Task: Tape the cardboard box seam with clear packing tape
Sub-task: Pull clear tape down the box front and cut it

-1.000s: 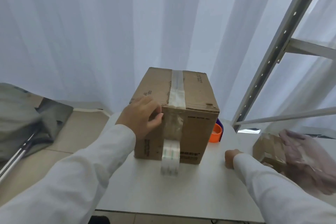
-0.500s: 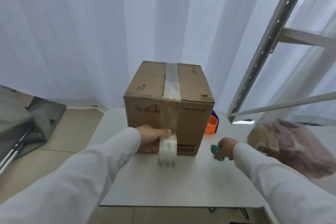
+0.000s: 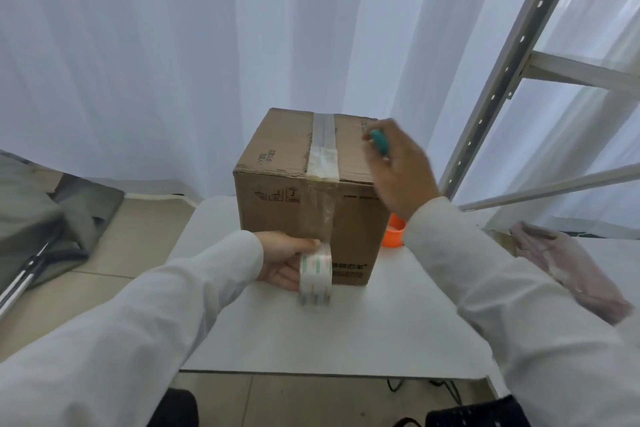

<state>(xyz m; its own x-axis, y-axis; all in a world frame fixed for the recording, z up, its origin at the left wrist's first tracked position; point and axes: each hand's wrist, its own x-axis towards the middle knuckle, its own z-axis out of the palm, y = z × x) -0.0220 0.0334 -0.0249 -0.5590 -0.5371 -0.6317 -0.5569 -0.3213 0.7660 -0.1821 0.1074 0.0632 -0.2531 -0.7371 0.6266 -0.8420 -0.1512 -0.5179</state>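
Observation:
A brown cardboard box (image 3: 277, 159) stands on a small white table (image 3: 346, 329). Clear tape (image 3: 323, 149) runs along its top seam and down the front face to a roll of clear packing tape (image 3: 316, 279). My left hand (image 3: 284, 260) grips that roll low against the box's front. Over the box's right top edge my right hand (image 3: 401, 170) is raised, closed around a small tool with a teal handle (image 3: 379, 142); its tip is blurred.
An orange tape roll (image 3: 394, 236) lies behind the box's right corner. A metal shelf frame (image 3: 502, 80) rises on the right, with a pinkish bag (image 3: 571, 270) beneath it. White curtains hang behind; grey fabric (image 3: 34, 225) lies on the floor at left.
My left hand slid from the box's top edge down its front with the roll, drawing tape down. My right hand picked up the teal tool from the table and lifted it over the box.

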